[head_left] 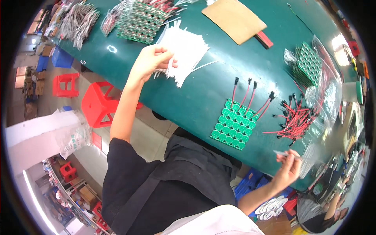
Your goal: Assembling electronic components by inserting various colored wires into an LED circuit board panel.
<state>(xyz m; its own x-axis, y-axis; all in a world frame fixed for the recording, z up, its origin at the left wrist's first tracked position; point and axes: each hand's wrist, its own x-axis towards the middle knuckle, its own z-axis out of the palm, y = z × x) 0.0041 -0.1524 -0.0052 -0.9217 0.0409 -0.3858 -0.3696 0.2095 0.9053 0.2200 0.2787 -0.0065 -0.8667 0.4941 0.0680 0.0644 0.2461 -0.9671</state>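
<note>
My left hand [153, 62] is closed in a pinch at the pile of thin white strips [187, 49], with one white strip [170, 65] between thumb and fingers. At the table's near right, my right hand [289, 169] grips a slim grey tool [280, 153] that looks like tweezers; blur hides its exact shape. Between the hands lies a green panel of round circuit boards [232, 127]. Several red wire leads with black connectors [255, 85] stand out from its far and right edges. Right of the panel is a loose heap of red wires with black connectors [294, 119].
Stacked green board panels [141, 24] and a bundle of pale wires [79, 19] lie far left on the green table [184, 105]. Cardboard [234, 20] is at the back. Another panel stack [307, 64] sits right, beside clear plastic bags [329, 84]. Red stools [96, 103] stand left.
</note>
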